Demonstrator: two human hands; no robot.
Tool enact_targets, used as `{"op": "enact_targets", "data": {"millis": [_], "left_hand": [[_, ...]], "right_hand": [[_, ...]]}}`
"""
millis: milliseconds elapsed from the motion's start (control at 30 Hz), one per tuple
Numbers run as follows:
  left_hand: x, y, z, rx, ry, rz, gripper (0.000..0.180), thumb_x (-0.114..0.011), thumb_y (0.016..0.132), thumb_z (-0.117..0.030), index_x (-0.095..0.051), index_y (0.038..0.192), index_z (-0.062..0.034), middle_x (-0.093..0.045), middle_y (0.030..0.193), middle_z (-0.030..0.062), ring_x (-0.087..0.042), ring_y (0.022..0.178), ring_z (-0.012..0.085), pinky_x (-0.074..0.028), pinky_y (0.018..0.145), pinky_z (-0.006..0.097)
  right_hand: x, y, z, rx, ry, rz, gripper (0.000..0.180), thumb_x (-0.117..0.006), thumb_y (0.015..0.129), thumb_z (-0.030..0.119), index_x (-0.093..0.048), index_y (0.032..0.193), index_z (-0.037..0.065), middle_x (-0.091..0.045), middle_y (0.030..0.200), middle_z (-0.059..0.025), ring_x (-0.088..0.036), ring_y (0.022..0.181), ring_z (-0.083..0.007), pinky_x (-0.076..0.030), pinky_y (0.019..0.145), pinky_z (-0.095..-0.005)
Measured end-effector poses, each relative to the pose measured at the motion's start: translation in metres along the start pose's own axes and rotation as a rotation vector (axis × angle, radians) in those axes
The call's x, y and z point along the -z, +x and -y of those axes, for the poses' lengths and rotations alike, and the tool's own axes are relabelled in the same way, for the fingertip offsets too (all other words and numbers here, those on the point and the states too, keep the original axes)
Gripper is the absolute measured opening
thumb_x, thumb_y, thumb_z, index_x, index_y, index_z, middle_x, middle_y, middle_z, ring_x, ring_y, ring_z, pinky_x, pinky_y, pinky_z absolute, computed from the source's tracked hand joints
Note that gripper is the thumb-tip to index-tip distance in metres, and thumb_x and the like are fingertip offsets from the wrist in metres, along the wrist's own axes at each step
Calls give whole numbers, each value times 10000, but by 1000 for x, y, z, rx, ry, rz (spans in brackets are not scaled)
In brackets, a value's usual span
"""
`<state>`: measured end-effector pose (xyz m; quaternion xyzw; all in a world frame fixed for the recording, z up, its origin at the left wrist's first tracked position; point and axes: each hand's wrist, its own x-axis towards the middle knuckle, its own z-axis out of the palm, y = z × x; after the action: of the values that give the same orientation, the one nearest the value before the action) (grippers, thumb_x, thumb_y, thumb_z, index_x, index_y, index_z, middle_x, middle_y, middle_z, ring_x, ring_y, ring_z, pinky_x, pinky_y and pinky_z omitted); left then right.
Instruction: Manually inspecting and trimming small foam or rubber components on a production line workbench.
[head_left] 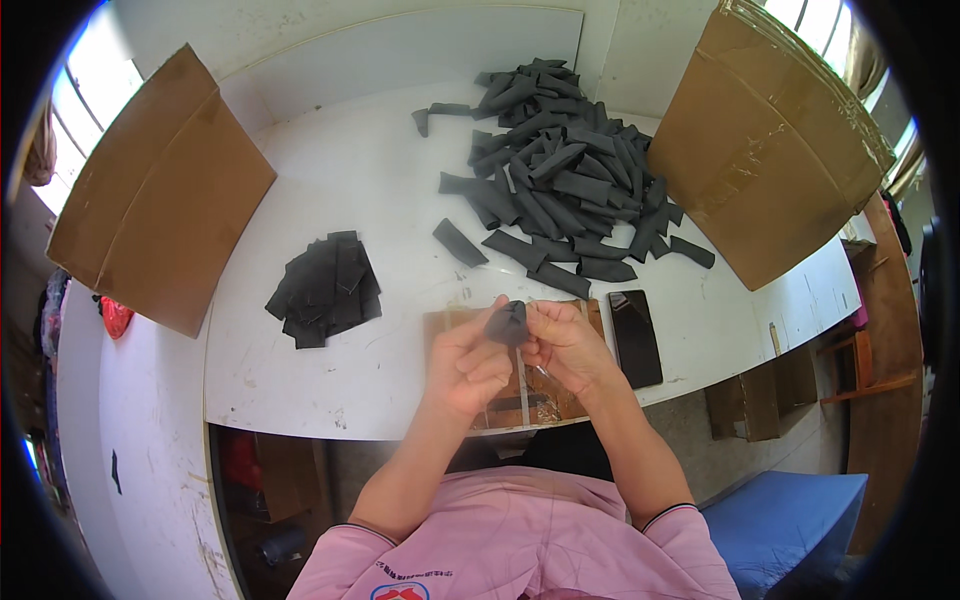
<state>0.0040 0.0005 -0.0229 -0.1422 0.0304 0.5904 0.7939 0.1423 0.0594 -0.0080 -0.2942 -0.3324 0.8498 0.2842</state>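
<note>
Between my two hands, over the table's front edge, is a small dark grey fabric piece [507,324], bunched and partly folded. My left hand [466,358] pinches its left side, fingers curled. At its right edge my right hand [568,345] grips with thumb and fingers closed. Something thin and shiny shows below the right fingers, too small to make out. A large heap of dark grey fabric tubes [570,170] lies beyond my hands. To the left sits a smaller pile of flat dark fabric pieces [325,288].
Under my hands a taped cardboard piece [440,325] lies on the white table [330,395]. A black phone [636,338] rests to its right. Cardboard panels stand at left [165,190] and right [770,140]. A blue object [785,530] is at lower right.
</note>
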Motion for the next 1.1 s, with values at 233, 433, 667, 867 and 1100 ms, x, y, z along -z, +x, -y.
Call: {"op": "enact_targets", "data": {"millis": [233,433,667,867,1100], "left_hand": [[-7,-11,1,11,8,216,312,-372,863,-76,-426,1155,19,-570,901,94,-343,375,43,-280,344,180],[-19,-14,10,-667,1493,-190,346,-516,830,-88,-442,1161,-17,-556,839,47,-487,658,68,-389,532,187],[-30,-12,7,-837,1682,159,100,-538,775,-17,-577,866,-3,-568,918,62,-537,838,142,-426,733,245],[-39,-27,24,-835,983,102,58,-586,772,-22,-555,820,-7,-569,896,76,-513,828,130,-390,780,252],[-29,-8,15,-573,1043,221,177,-625,761,-98,-552,901,-19,-582,951,115,-545,835,159,-440,690,247]], "right_hand": [[5,15,4,113,-339,164,200,-526,836,216,-527,702,69,-471,619,24,-400,542,-60,-320,501,-200],[21,14,-20,194,-316,60,197,-481,869,227,-546,822,48,-529,686,-1,-453,564,-62,-369,492,-192],[-4,-17,0,610,-699,-197,194,-548,792,197,-548,768,4,-523,671,-53,-538,662,-125,-413,583,-242],[-23,-26,20,929,-1738,-117,276,-614,712,259,-497,636,22,-542,672,-71,-535,634,-260,-401,507,-373],[8,-13,-15,774,-1446,-111,219,-581,754,150,-548,891,-18,-528,681,-161,-520,628,-350,-432,555,-378]]}}
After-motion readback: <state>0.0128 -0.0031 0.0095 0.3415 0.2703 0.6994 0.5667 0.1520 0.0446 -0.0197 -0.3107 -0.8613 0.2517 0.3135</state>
